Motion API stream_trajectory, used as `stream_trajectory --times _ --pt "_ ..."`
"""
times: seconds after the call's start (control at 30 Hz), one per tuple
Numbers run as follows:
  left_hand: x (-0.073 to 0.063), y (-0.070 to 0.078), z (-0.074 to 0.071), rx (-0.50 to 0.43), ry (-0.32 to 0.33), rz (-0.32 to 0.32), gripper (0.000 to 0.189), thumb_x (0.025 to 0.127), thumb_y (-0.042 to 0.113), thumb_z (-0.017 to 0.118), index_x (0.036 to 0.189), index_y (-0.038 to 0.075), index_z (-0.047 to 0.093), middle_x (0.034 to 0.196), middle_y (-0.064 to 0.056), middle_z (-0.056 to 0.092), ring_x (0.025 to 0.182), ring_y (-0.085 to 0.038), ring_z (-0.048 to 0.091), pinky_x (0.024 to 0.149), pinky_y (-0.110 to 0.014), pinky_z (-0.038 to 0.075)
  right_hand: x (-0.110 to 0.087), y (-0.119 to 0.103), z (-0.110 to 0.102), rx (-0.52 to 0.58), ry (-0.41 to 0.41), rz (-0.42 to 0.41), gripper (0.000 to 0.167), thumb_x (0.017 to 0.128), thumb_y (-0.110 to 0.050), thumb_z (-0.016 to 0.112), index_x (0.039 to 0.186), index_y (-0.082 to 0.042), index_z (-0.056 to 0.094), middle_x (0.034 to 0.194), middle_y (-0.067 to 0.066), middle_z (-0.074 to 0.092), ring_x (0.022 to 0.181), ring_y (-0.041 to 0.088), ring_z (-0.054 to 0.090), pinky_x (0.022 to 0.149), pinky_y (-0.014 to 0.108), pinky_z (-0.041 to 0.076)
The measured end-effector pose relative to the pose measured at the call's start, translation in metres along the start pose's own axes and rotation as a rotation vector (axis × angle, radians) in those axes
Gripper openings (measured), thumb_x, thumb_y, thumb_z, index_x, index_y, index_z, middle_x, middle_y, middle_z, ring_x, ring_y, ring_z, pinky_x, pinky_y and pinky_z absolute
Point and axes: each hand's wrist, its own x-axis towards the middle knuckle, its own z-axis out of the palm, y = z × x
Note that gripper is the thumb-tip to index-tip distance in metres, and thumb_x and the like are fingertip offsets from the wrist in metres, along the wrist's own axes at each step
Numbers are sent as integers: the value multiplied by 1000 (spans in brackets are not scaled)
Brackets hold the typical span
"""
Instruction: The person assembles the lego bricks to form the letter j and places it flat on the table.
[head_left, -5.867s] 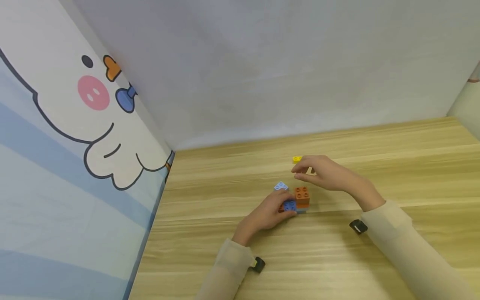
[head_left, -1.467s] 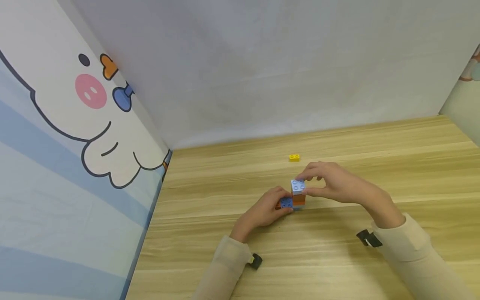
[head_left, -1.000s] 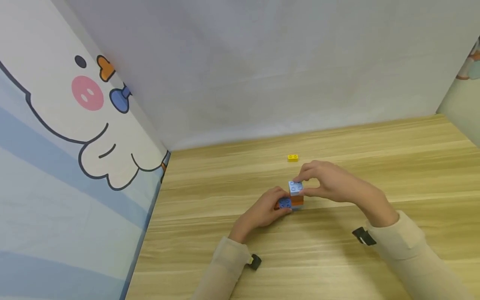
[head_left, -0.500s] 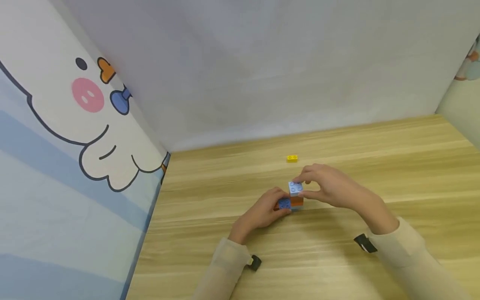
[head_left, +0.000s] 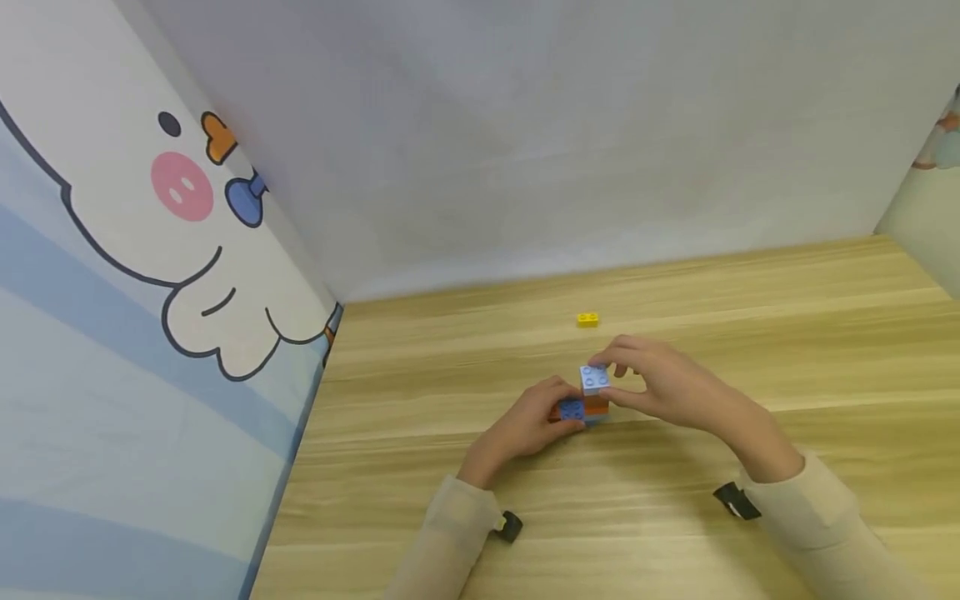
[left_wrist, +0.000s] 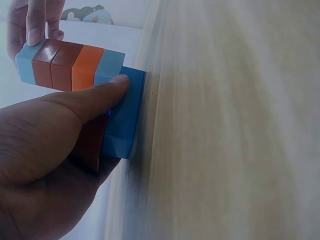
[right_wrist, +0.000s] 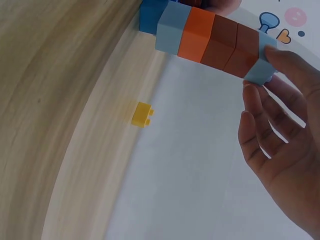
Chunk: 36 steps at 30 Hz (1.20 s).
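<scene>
A tower of toy building bricks stands on a flat blue brick (left_wrist: pixel 126 112), built up from light blue through orange (left_wrist: pixel 87 68) and two brown bricks (right_wrist: pixel 219 42). Its top is a light blue brick (head_left: pixel 594 378) with studs facing up. My right hand (head_left: pixel 671 392) pinches that top brick between thumb and fingers. Low down, my left hand (head_left: pixel 527 423) holds the base, its thumb along the near side in the left wrist view. A blue studded brick (head_left: pixel 572 410) shows between the left fingers and thumb; a brown piece (left_wrist: pixel 91 142) lies partly hidden in that grip.
A small yellow two-stud brick (head_left: pixel 587 320) lies on the wooden table (head_left: pixel 420 358) behind the tower. A pale wall covering (head_left: pixel 570 150) rises at the table's back edge, and a cartoon-printed panel (head_left: pixel 97 350) borders the left side.
The light blue brick has gone from the table behind the left hand to the tower's top, in my right hand's pinch. The left hand keeps its hold. Over the last second, little differs.
</scene>
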Motion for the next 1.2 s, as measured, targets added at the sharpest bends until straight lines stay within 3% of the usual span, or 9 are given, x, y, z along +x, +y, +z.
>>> stream_trajectory --times 0.23,0.4,0.7,0.87,1.2 --pt "-2 -3 -1 -23 11 -5 43 98 32 69 135 12 63 125 -3 65 100 -8 57 85 -16 47 -3 -2 3 9 45 -33 32 91 -16 78 121 -16 67 114 -5 64 95 13 63 80 33 57" --pt "-6 -4 -4 -56 35 -27 50 94 34 75 138 15 61 131 -2 65 115 -13 62 99 -24 51 -7 0 8 15 94 -39 32 88 -14 81 115 -19 66 115 -4 59 94 13 63 78 31 57" --pt "-21 -11 -16 25 78 -23 51 88 21 82 134 12 62 133 -5 64 123 -18 61 109 -34 50 -13 3 17 11 122 -26 33 88 -9 80 115 -20 64 114 -4 59 91 9 58 75 28 55" --pt "-27 -12 -20 -5 134 29 44 86 11 82 126 8 64 125 -8 67 117 -21 64 104 -35 54 -14 4 18 -5 155 -41 33 88 -7 80 115 -19 64 114 -3 59 89 8 56 74 26 54" --pt "-28 -14 -20 -37 160 19 37 91 14 78 126 12 64 123 -2 70 115 -17 67 102 -33 55 -8 8 14 -35 160 -23 32 90 -12 78 118 -16 63 112 -1 61 88 14 61 69 28 55"
